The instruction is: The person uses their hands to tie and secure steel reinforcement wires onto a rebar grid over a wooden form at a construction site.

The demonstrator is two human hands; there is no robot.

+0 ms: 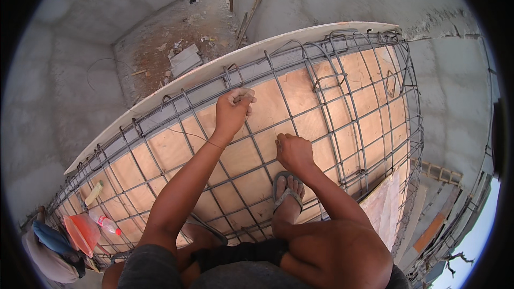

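Dark clothing (251, 276) sits below 2 curled hands (233, 105) (296, 153) over rebar (293, 118).

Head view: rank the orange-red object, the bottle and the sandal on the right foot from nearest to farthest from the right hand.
From the right hand:
1. Sandal, just below it in the picture.
2. Bottle, far to the lower left.
3. Orange-red object, just left of the bottle.
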